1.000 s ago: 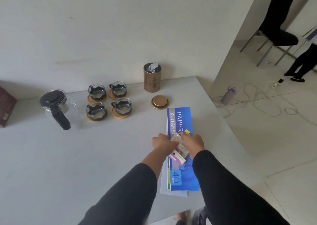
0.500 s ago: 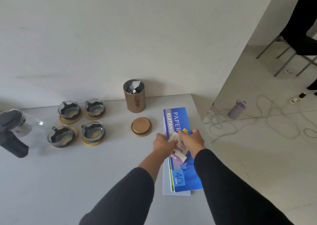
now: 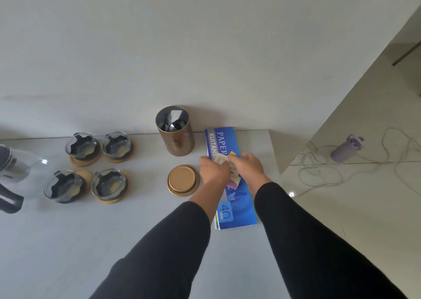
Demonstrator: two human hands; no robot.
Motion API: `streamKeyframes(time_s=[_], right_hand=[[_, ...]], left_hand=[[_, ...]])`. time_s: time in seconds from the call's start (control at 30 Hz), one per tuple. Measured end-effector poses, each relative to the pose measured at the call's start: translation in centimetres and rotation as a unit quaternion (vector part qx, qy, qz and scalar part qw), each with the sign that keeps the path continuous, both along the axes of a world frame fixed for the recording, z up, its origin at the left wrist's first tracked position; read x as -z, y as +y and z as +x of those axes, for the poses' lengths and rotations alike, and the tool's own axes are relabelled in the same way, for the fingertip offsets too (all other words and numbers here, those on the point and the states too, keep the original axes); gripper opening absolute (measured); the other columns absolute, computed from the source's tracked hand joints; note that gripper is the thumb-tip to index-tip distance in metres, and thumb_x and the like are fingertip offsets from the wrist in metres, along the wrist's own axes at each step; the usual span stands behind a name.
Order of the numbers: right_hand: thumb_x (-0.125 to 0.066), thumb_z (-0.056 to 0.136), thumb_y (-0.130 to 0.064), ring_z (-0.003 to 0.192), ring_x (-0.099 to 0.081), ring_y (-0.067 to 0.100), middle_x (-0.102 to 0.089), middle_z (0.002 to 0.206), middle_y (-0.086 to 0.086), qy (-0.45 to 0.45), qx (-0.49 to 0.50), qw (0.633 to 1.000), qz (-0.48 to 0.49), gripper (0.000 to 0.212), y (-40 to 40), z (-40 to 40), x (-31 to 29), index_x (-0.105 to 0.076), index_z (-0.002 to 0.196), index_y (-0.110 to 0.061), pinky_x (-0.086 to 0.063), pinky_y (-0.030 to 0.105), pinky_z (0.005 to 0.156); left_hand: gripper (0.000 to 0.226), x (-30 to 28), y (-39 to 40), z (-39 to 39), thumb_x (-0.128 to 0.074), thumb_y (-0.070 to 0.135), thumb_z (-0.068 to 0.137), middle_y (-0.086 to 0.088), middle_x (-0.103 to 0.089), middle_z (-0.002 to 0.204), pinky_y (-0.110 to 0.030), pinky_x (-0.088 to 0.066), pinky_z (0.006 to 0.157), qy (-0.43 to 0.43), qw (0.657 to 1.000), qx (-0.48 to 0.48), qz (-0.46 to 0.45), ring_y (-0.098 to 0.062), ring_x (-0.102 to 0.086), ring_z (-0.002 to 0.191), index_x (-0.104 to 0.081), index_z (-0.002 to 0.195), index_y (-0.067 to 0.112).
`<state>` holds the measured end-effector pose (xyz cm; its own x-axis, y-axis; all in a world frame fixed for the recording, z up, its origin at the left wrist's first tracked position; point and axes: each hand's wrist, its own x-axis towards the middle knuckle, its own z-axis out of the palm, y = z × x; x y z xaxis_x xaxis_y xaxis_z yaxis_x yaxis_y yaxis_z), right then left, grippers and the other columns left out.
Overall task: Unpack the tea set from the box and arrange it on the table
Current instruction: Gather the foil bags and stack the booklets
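With four glass cups [image 3: 94,167] on coasters, teapot [image 3: 16,175], open tea tin [image 3: 175,131] and lid [image 3: 183,183] already on the desk [image 3: 91,241], nearing completion, both hands [image 3: 230,167] pinching a small packet [image 3: 224,160] over a blue receipt book [image 3: 237,207].

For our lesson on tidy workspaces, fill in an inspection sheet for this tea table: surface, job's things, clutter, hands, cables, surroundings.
Surface: grey table against a pale wall.
Job's things: four glass cups on wooden coasters in a square; glass teapot at the left edge, partly out of view; open gold tin with a foil bag inside; its lid lying beside it.
Clutter: blue paper pad under the hands.
Hands: left hand and right hand together pinch a small packet.
Cables: white cord looped on the floor.
Surroundings: purple bottle on the tiled floor.
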<state>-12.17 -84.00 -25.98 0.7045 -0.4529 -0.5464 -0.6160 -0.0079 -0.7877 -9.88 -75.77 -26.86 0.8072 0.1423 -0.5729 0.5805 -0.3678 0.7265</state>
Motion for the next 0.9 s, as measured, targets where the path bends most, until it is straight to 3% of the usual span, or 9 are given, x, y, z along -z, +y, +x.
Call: streamKeyframes(time_s=[0.1,0.17,0.33,0.43,0.53,0.67,0.9], right_hand=[[-0.061,0.085,-0.035,0.079,-0.053,0.019,-0.056,0.091,0.004,-0.008,0.001,1.000,-0.016,0.028,0.7,1.3,0.4,-0.056,0.098,-0.009,-0.035,0.023,0.053],[-0.059,0.085,-0.034,0.081,-0.053,0.019,-0.057,0.092,0.004,-0.010,0.026,1.000,0.003,0.027,1.1,1.8,0.5,-0.056,0.098,-0.010,-0.034,0.023,0.050],[-0.055,0.086,-0.034,0.072,-0.052,0.015,-0.059,0.094,0.007,-0.014,0.070,0.996,0.044,0.033,1.0,2.5,0.7,-0.059,0.104,-0.008,-0.037,0.018,0.037],[-0.055,0.085,-0.042,0.068,-0.057,0.018,-0.062,0.085,0.007,-0.014,0.079,0.995,0.053,0.039,0.8,2.8,0.5,-0.060,0.102,-0.008,-0.041,0.025,0.053],[-0.055,0.087,-0.045,0.062,-0.063,0.020,-0.063,0.078,0.008,-0.019,0.079,0.992,0.093,0.041,0.4,2.7,0.6,-0.055,0.110,-0.012,-0.046,0.026,0.054],[-0.053,0.089,-0.048,0.075,-0.068,0.024,-0.066,0.088,0.009,-0.040,0.061,0.989,0.127,0.041,0.6,2.1,0.6,-0.051,0.118,-0.018,-0.055,0.031,0.062],[-0.044,0.097,-0.041,0.080,-0.060,0.012,-0.057,0.122,0.012,-0.090,0.044,0.982,0.160,0.053,1.8,1.3,0.0,-0.028,0.145,-0.025,-0.047,0.024,0.056]], left_hand=[[0.052,0.5,-0.9,1.3,-0.059,0.032,0.087,-0.012,-0.056,0.125,-0.041,-0.048,0.094,-0.004,0.997,0.018,0.080,-0.031,-0.051,0.118,-0.037,0.129,0.013],[0.056,0.7,-1.2,1.9,-0.056,0.034,0.089,-0.009,-0.050,0.133,-0.043,-0.042,0.100,0.006,0.993,0.034,0.115,-0.028,-0.039,0.128,-0.033,0.137,0.014],[0.059,0.9,-1.4,2.5,-0.051,0.037,0.090,-0.007,-0.046,0.138,-0.045,-0.040,0.102,-0.003,0.990,0.039,0.135,-0.027,-0.036,0.131,-0.030,0.141,0.015],[0.063,1.0,-0.9,2.9,-0.049,0.040,0.087,-0.007,-0.052,0.134,-0.046,-0.047,0.097,-0.010,0.994,0.022,0.106,-0.030,-0.049,0.122,-0.026,0.143,0.020],[0.055,0.5,-0.1,3.1,-0.045,0.036,0.095,-0.005,-0.058,0.123,-0.040,-0.058,0.081,0.002,0.999,-0.006,0.038,-0.028,-0.064,0.101,-0.023,0.144,0.025],[0.051,-0.4,0.3,2.5,-0.037,0.032,0.101,-0.008,-0.058,0.121,-0.032,-0.055,0.071,-0.013,1.000,0.014,-0.004,-0.027,-0.065,0.097,-0.018,0.148,0.024],[0.050,0.8,1.0,1.4,-0.031,0.037,0.102,-0.007,-0.039,0.147,-0.043,-0.050,0.097,-0.059,0.995,0.069,-0.043,-0.030,-0.053,0.123,-0.016,0.149,0.028]])
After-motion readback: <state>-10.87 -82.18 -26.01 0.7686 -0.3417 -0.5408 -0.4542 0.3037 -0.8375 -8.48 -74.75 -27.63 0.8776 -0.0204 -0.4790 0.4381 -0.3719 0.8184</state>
